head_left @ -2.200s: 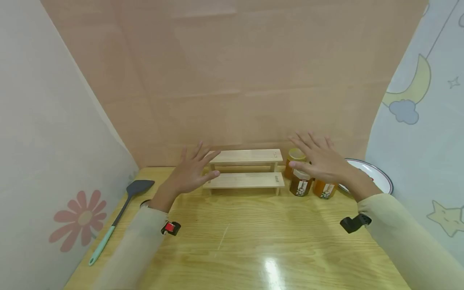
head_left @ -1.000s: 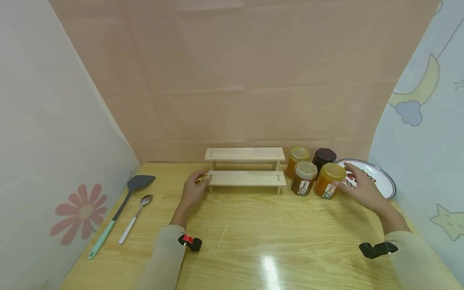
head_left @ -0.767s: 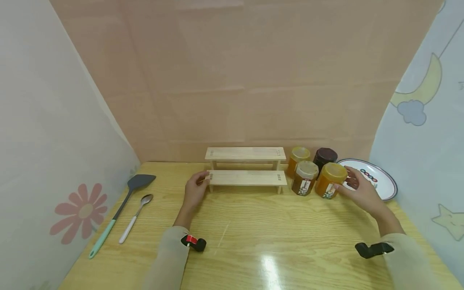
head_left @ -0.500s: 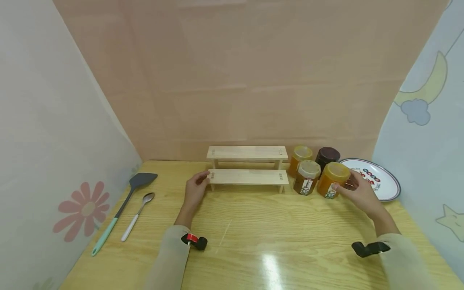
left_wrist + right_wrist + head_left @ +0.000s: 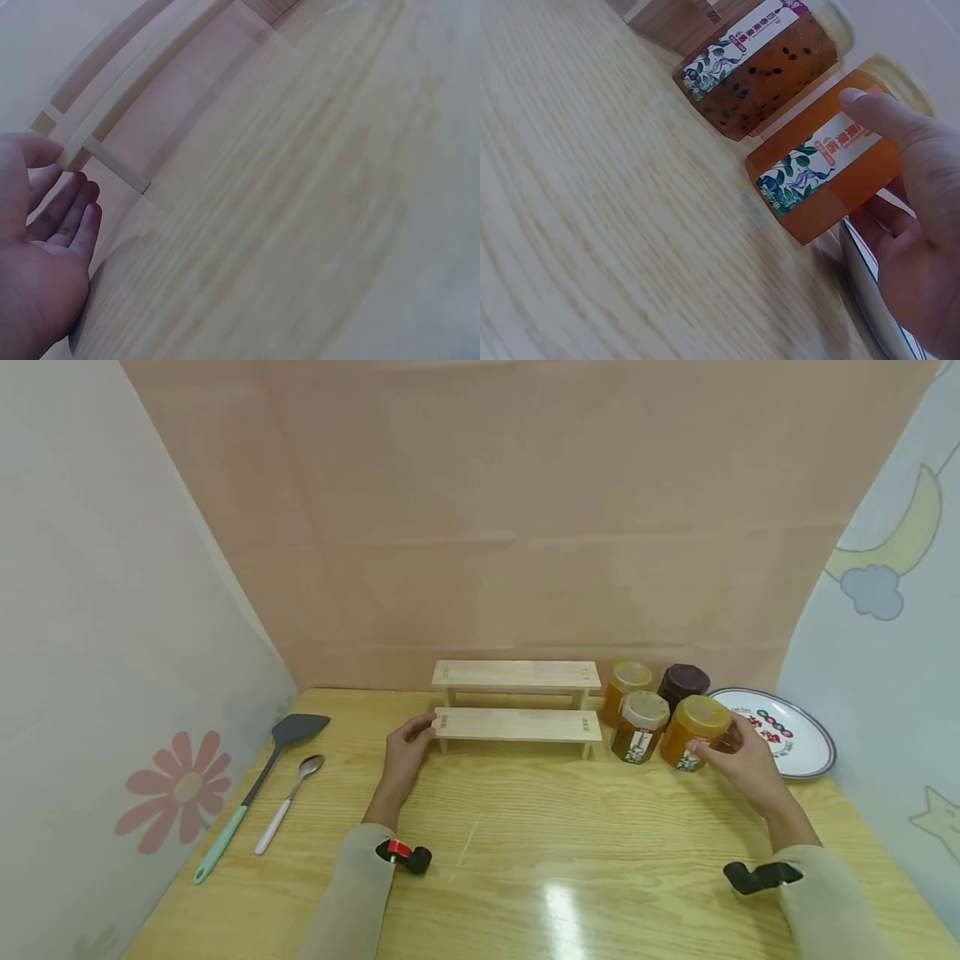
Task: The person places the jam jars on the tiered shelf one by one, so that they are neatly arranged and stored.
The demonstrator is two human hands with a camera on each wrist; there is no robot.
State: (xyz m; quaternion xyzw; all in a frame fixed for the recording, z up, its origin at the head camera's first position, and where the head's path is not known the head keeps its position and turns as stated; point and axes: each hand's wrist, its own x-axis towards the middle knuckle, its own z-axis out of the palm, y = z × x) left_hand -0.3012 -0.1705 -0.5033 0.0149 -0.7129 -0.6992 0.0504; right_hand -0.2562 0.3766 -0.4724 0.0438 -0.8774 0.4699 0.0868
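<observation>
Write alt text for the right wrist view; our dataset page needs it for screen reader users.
A person's right hand grips an orange jar with a leaf-printed label standing on a pale wooden table. Beside it stands a darker seeded jam jar with a similar label, and a white plate's rim shows under the hand.

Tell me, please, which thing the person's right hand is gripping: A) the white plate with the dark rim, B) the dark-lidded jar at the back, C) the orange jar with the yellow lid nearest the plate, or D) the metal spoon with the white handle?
C: the right hand curls thumb and fingers round the orange jar with the yellow lid, as the right wrist view confirms.
</observation>
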